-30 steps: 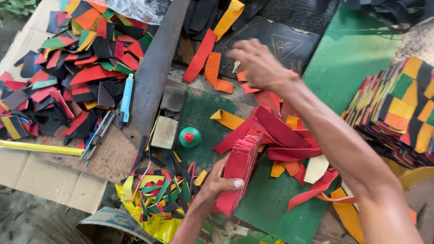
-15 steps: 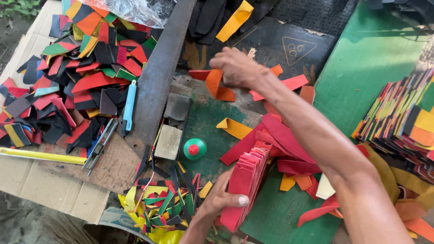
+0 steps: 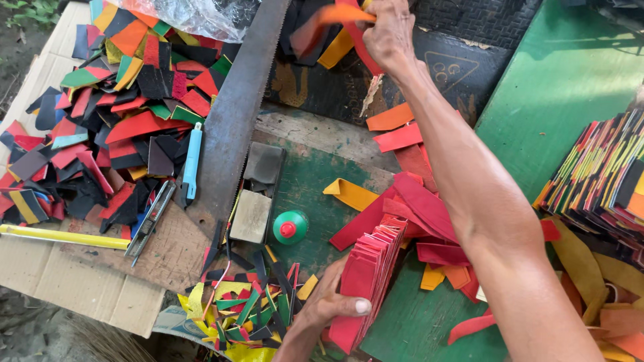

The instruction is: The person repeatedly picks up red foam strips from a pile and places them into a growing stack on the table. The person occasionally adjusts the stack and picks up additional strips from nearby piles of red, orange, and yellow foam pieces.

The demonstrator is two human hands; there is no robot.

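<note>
My left hand (image 3: pixel 329 302) grips a thick stack of red leather strips (image 3: pixel 365 281), held upright on edge over the green board (image 3: pixel 429 322). My right hand (image 3: pixel 388 30) is raised at the top of the view, its fingers closed on an orange strip (image 3: pixel 332 17) lifted off the pile. Loose red, orange and yellow strips (image 3: pixel 416 201) lie on the board beneath my right forearm, just right of the stack.
A big heap of coloured scraps (image 3: pixel 114 114) lies at the left by a saw blade (image 3: pixel 238 114), a blue utility knife (image 3: pixel 191 164), metal clippers (image 3: pixel 151 221), a yellow ruler (image 3: pixel 64 236). A green bottle cap (image 3: pixel 290 226) and a sponge block (image 3: pixel 251 214) stand centre. Stacked multicoloured pieces (image 3: pixel 597 181) sit right.
My right hand has risen from the loose strips up toward the top of the view, carrying an orange strip. The left hand keeps its hold on the red stack.
</note>
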